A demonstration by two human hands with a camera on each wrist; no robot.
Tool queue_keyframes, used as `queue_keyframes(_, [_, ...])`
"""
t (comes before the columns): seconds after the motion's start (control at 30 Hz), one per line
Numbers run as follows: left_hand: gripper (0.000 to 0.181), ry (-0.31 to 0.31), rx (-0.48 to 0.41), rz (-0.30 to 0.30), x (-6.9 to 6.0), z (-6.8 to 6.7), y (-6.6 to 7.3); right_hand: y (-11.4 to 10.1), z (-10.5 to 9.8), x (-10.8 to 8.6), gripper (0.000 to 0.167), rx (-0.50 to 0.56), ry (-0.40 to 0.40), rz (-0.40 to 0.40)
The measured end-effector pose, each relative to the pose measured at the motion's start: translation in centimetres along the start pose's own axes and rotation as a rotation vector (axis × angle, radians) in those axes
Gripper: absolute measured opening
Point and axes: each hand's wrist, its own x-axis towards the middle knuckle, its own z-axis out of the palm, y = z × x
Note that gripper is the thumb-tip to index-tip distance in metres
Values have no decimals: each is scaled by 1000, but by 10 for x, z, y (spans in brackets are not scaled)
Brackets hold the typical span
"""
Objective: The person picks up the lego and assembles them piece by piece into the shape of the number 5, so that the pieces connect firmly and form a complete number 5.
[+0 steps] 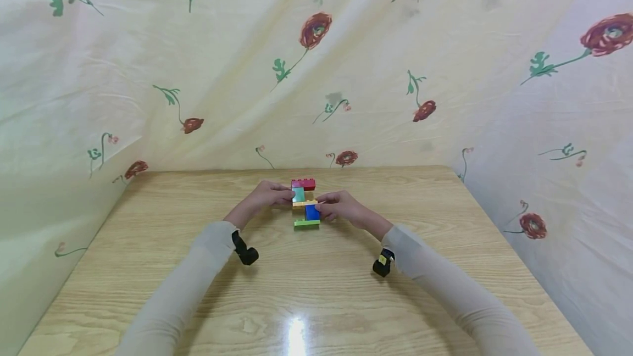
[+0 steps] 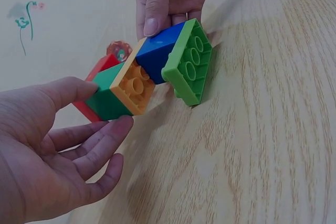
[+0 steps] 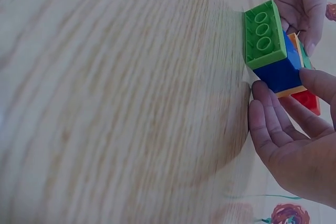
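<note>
Five-coloured toy building bricks are joined in a zigzag row, tipped on its side. From far to near run a red brick [image 1: 303,184], a dark green brick [image 2: 107,90], an orange brick [image 2: 131,85], a blue brick [image 2: 157,51] and a light green brick [image 3: 264,32]. My left hand [image 1: 269,194] pinches the dark green brick between thumb and fingers. On the opposite side my right hand [image 1: 346,209] grips the blue brick, its thumb on top and fingers beneath. The light green brick's hollow underside shows in both wrist views; its lower edge is at the table surface.
A wood-grain table [image 1: 306,273] lies under both arms. Behind and beside it hangs a pale cloth [image 1: 237,70] printed with red flowers. Black wrist cameras sit on the left wrist [image 1: 244,249] and the right wrist [image 1: 383,262].
</note>
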Motion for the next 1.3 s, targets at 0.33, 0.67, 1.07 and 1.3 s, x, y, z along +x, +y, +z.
queue_keyframes(0.33, [41, -11, -15, -7, 1, 0, 0, -3, 2, 1, 45, -3, 24, 13])
queue_keyframes(0.67, [40, -20, -27, -18, 5, 0, -3, -1, 2, 5, 42, 0, 36, 29])
queue_keyframes(1.07, [37, -27, -36, -8, 3, 1, -2, 1, 3, 6, 37, -7, 46, 38])
queue_keyframes(1.3, [37, -11, -25, -37, 5, 2, -4, 1, 2, 5, 35, -21, 48, 27])
